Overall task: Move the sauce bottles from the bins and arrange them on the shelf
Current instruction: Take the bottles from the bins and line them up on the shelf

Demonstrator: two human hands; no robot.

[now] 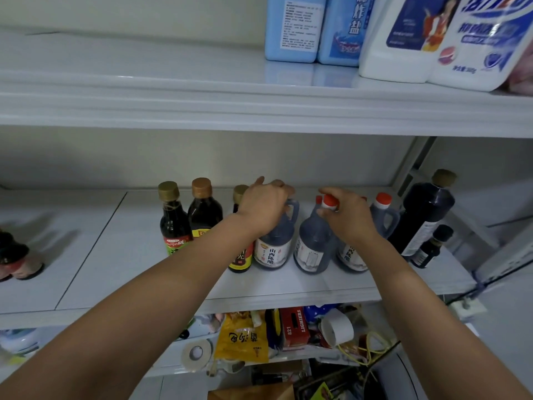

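- Here, on the middle shelf (115,255), dark sauce jugs (385,219) stand in a row just right of three gold-capped bottles (176,220)
- The left hand (264,204) curls over the top of the left jug (274,249), hiding its cap
- The right hand (346,216) pinches the neck of the next jug (311,249) under its red cap (329,202)
- A tall dark bottle (424,215) stands at the right end

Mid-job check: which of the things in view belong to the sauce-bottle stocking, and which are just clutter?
Job:
left hand gripping the labelled jug
right hand gripping the red-capped jug
gold-capped bottles
tall dark bottle
middle shelf

Lying about:
blue bottles and white bottles above
yellow bag, red box and tape roll below
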